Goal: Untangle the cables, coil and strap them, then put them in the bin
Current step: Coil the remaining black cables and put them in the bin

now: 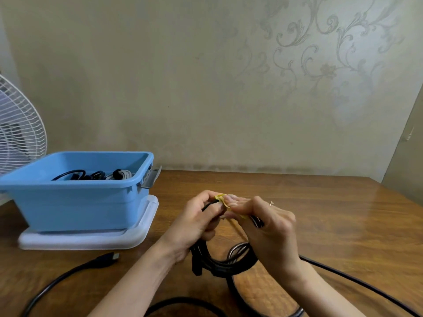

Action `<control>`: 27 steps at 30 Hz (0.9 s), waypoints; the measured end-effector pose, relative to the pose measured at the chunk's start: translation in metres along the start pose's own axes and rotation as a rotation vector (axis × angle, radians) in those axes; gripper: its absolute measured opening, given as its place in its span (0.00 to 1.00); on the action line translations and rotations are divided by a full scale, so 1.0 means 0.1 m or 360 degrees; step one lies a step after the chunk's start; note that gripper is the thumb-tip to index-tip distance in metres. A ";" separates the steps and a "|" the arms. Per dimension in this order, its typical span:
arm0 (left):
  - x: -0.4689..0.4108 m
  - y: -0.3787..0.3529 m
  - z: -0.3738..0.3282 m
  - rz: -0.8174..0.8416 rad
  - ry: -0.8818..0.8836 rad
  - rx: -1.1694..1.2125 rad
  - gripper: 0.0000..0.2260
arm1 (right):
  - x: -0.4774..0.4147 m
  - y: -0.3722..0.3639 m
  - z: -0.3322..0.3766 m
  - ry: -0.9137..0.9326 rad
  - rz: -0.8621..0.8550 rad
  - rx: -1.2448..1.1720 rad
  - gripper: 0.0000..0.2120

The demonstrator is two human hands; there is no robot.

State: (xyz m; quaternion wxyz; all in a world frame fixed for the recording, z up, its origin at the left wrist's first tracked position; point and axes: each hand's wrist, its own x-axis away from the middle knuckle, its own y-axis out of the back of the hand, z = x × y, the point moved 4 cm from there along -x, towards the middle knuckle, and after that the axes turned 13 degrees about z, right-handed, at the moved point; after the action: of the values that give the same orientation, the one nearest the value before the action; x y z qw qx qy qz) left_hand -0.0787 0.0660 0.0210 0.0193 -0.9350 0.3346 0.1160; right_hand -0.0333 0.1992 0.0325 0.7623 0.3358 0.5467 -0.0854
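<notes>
My left hand point(194, 223) grips the top of a coiled black cable point(219, 261), and the coil hangs down to the wooden table point(320, 213). My right hand point(270, 225) pinches a yellow strap point(223, 200) at the top of that coil, between both sets of fingertips. A blue bin point(75, 195) stands at the left on a white lid point(91, 241) and holds several coiled cables point(98, 175). Another long black cable point(68, 277) lies loose across the near table, its plug point(109, 258) pointing towards the bin.
A white fan point(18, 124) stands behind the bin at the far left. The table meets a patterned wall at the back. More of the loose black cable point(357, 282) runs off to the lower right.
</notes>
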 end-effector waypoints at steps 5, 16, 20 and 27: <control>0.02 0.08 -0.08 -0.0047 -0.0032 0.0452 0.08 | 0.05 -0.13 0.02 0.0222 0.0155 0.0249 0.02; 0.05 0.07 -0.09 -0.0186 -0.0015 0.0349 0.08 | 0.08 -0.16 0.08 0.0219 0.0010 0.0215 0.05; 0.05 0.07 -0.12 -0.0183 -0.0031 0.0282 0.09 | 0.08 -0.19 0.03 0.0243 0.0125 0.0342 0.06; 0.08 0.07 -0.20 -0.0130 -0.0220 -0.0412 0.11 | -0.05 0.10 -0.07 -0.0156 0.0024 -0.0072 0.13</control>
State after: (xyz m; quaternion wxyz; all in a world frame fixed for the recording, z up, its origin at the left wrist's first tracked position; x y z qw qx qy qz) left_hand -0.0733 0.0535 0.0395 -0.0736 -0.9323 0.2764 0.2214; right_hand -0.0354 0.2101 0.0397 0.7962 0.3178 0.5080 -0.0837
